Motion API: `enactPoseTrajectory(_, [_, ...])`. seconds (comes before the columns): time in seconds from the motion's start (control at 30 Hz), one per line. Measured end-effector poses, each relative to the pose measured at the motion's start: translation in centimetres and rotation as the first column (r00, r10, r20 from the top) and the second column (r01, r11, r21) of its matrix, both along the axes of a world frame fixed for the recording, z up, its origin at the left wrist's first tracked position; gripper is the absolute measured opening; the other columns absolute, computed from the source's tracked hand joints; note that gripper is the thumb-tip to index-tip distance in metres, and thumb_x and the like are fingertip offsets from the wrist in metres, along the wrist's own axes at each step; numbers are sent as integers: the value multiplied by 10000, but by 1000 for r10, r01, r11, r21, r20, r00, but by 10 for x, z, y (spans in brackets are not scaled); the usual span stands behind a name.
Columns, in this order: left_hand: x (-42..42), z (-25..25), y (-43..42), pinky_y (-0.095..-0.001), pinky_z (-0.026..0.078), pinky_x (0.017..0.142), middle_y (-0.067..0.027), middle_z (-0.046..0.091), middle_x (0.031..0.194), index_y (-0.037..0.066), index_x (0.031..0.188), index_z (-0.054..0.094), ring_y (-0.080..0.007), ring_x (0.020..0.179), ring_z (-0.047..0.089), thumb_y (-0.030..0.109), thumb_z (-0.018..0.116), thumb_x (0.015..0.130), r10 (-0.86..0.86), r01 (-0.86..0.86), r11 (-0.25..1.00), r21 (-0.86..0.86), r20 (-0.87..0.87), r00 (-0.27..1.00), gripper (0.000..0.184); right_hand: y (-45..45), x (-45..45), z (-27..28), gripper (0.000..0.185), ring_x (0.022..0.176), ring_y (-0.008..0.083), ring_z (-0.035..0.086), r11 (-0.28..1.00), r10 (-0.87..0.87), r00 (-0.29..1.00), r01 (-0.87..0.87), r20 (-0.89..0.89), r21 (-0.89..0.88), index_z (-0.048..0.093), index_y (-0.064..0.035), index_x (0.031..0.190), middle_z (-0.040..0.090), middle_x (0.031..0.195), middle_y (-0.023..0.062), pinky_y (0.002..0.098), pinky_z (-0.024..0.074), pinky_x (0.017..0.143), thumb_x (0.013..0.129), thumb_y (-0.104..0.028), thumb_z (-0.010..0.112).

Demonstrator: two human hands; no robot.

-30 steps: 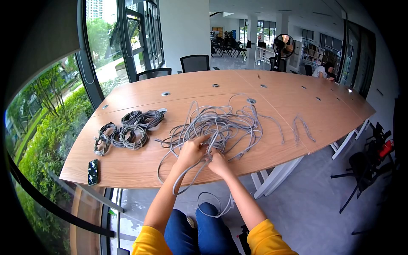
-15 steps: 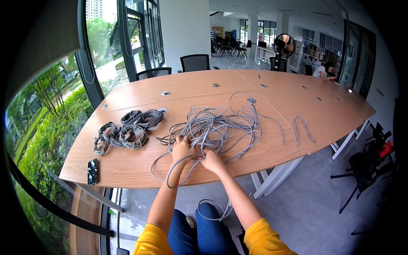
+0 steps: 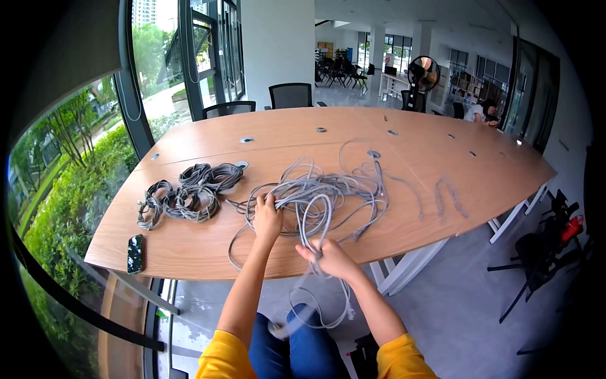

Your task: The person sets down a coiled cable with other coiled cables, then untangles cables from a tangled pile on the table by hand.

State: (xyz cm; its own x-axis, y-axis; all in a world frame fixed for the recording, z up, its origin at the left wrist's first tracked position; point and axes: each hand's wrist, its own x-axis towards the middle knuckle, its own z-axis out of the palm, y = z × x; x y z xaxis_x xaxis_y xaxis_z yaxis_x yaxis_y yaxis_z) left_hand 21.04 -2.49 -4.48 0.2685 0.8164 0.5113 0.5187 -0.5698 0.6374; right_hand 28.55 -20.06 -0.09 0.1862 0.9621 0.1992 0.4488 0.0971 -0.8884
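Observation:
A large tangle of grey cable [image 3: 341, 187] lies across the middle of the wooden table. At its left side, my left hand [image 3: 267, 218] has its fingers closed round some of the strands. Nearer to me, my right hand [image 3: 328, 256] grips a looped length of the same cable at the table's front edge. From that hand, cable hangs below the edge over my lap, with a plug end [image 3: 350, 312] dangling. Several tied bundles of grey cable [image 3: 197, 203] rest to the left of my left hand.
A phone [image 3: 136, 254] lies at the table's front left. Another piece of cable [image 3: 440, 197] is on the right. Office chairs [image 3: 290, 96] stand behind the table, with a fan [image 3: 421, 74] farther back. A person [image 3: 481, 112] sits at the far right.
My right hand has moved right and toward me, drawing a loop of cable out of the tangle. My left hand stays at the tangle's left side.

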Motion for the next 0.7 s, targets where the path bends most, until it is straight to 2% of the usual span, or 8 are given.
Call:
enactPoseTrajectory(0.1, [5, -6, 2, -424, 407, 763, -127, 403, 1157, 108, 1060, 492, -351, 978, 445, 159, 488, 758, 29, -27, 996, 83, -18, 999, 306, -37, 5, 21, 302, 452, 76, 358, 987, 128, 992, -126, 13, -98, 522, -20, 643, 387, 475, -6, 255, 309, 424, 805, -273, 552])
enactPoseTrajectory(0.27, [7, -11, 19, -425, 389, 785, -182, 400, 1138, 59, 1168, 433, -375, 970, 443, 235, 442, 820, 123, -120, 989, -91, 34, 992, 390, -95, 24, 23, 238, 462, 65, 375, 981, 191, 981, -192, -17, -38, 545, -27, 665, 414, 487, -36, 243, 311, 430, 786, -229, 584])
enactPoseTrajectory(0.37, [6, -16, 29, -423, 433, 727, -215, 396, 1121, 31, 1140, 445, -383, 909, 487, 308, 403, 853, 145, -140, 985, -103, 38, 989, 401, -127, 46, 31, 233, 458, 53, 388, 996, -80, 976, 70, -202, -56, 541, -23, 644, 435, 507, -30, 207, 280, 413, 764, -214, 598])
enactPoseTrajectory(0.4, [3, -1, 22, -409, 460, 675, -223, 393, 1122, 22, 1126, 454, -378, 871, 510, 313, 393, 857, 146, -121, 964, -236, 90, 985, 402, -138, 55, 35, 233, 447, 51, 387, 985, -145, 965, 120, -217, -122, 534, -17, 634, 440, 510, -21, 198, 266, 401, 757, -205, 597])
enactPoseTrajectory(0.43, [1, 7, 16, -396, 487, 624, -230, 390, 1122, 12, 1111, 463, -374, 834, 533, 319, 384, 860, 153, -93, 926, -365, 138, 979, 404, -149, 68, 28, 235, 430, 51, 375, 991, -135, 924, 124, -357, -54, 519, -26, 612, 438, 508, -17, 198, 248, 386, 752, -202, 588])
enactPoseTrajectory(0.5, [4, -8, 29, -359, 509, 524, -241, 374, 1140, -4, 1089, 476, -360, 762, 561, 327, 375, 862, 162, -117, 955, -273, 147, 976, 413, -159, 84, 16, 239, 413, 51, 362, 991, -107, 867, 134, -487, 20, 504, -35, 589, 436, 505, -13, 198, 230, 371, 747, -198, 578])
enactPoseTrajectory(0.6, [2, -6, 25, -403, 491, 633, -230, 354, 1173, 32, 1092, 490, -376, 821, 546, 316, 378, 863, 152, -80, 930, -359, 176, 973, 381, -160, 93, 9, 231, 386, 40, 333, 951, -129, 769, 275, -626, 142, 473, -76, 568, 400, 481, -38, 192, 208, 351, 748, -195, 558])
enactPoseTrajectory(0.7, [3, -13, 29, -440, 422, 779, -202, 324, 1223, 89, 1101, 505, -375, 982, 473, 291, 448, 831, 124, -83, 930, -357, 92, 988, 343, -144, 95, 5, 230, 385, 40, 330, 944, -260, 794, 329, -550, 28, 488, -70, 599, 408, 484, -36, 191, 217, 350, 761, -215, 561])
